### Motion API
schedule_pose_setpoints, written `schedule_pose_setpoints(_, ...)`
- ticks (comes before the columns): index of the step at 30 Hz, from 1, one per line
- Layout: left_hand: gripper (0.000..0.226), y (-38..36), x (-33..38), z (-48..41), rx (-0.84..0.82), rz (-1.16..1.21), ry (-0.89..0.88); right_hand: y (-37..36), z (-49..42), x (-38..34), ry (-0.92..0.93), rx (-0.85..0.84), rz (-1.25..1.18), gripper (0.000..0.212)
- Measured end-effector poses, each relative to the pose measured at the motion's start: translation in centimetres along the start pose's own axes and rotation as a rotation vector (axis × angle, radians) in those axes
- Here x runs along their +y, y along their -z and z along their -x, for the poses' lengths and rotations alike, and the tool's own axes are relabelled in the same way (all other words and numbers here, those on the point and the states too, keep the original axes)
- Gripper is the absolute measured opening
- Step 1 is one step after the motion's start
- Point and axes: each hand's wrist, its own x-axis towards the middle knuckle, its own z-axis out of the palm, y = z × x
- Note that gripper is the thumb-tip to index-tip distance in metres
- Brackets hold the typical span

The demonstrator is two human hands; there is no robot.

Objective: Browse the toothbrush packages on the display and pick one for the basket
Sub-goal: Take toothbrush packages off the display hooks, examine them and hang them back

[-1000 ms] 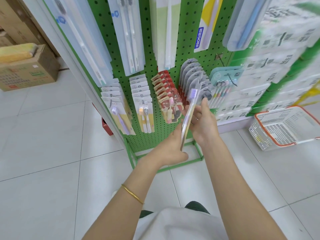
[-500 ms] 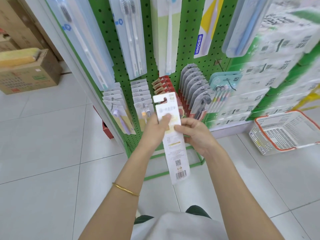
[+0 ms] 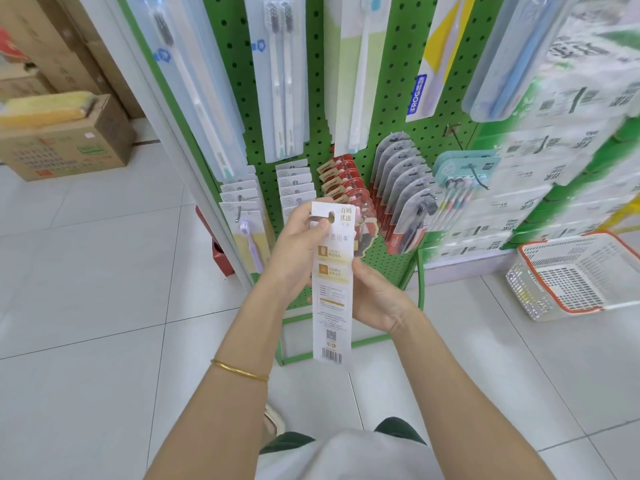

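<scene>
The fingers (image 3: 322,226) of the left hand (image 3: 294,254) pinch the top of a long white toothbrush package (image 3: 331,306), the thumb pressed just under its hang hole. The right hand (image 3: 379,301) grasps the package's right edge lower down, thumb on the front, the other fingers hidden behind the card. So both hands hold it. It hangs upright in the air, clear of the hooks, near the lower part of the display, with its barcode side toward the camera.

Pale floor tiles (image 3: 86,306) fill the near and left ground. The green pegboard display (image 3: 384,98) stands far and centre, with long packs above and short rows of packs on hooks below. A white basket (image 3: 530,292) with a red rim sits on the floor to the right, well apart from the hands. A cardboard box (image 3: 69,150) lies far left. A thin gold bracelet (image 3: 239,370) circles the left wrist.

This looks like the browsing step: one package taken down and being read, nothing yet in the basket. If it is the choice, the next move calls for one hand to let go and the other to carry it right and down into the basket. If not, the hang hole must be threaded back onto a hook.
</scene>
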Motion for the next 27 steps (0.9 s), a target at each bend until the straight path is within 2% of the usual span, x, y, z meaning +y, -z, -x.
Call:
schedule_pose_setpoints(3,0.027,0.3,0.1,-0.3,0.037,-0.074,-0.031,-0.3,-0.4,0.1,0.020,0.009,-0.002,0.081)
schedule_pose_setpoints(6,0.028,0.8,0.3,-0.8,0.222,-0.298,-0.123,-0.2,-0.5,-0.4,0.051,0.132,0.011,0.085)
schedule_pose_setpoints(7,0.030,1.1,0.5,-0.9,0.304,-0.314,-0.136,-0.1,-0.4,-0.5,0.077,0.195,0.045,0.080)
schedule_pose_setpoints(9,0.032,2.0,0.5,-1.1,0.421,-0.331,-0.159,0.1,-0.6,-0.6,0.129,0.348,0.186,0.058)
schedule_pose_setpoints(10,0.033,2.5,0.4,-1.2,0.454,-0.351,-0.160,-0.2,-0.8,-0.6,0.152,0.434,0.304,0.046)
schedule_pose_setpoints(12,0.034,3.2,0.1,-1.4,0.486,-0.385,-0.152,-0.8,-1.6,-0.4,0.173,0.618,0.601,0.036)
schedule_pose_setpoints(14,0.033,3.5,-0.3,-1.6,0.493,-0.392,-0.139,-1.5,-2.6,0.0,0.203,0.772,0.845,0.033)
schedule_pose_setpoints(17,0.032,3.7,-0.6,-1.9,0.490,-0.395,-0.115,-2.3,-4.2,0.9,0.236,0.857,1.039,0.050)
schedule_pose_setpoints(21,0.029,4.1,-0.5,-2.2,0.430,-0.465,-0.101,-2.9,-5.9,1.7,0.177,0.942,1.183,0.056)
schedule_pose_setpoints(27,0.044,4.7,-1.0,-2.7,0.329,-0.718,-0.093,-2.6,-7.9,2.8,0.186,1.002,1.246,0.056)
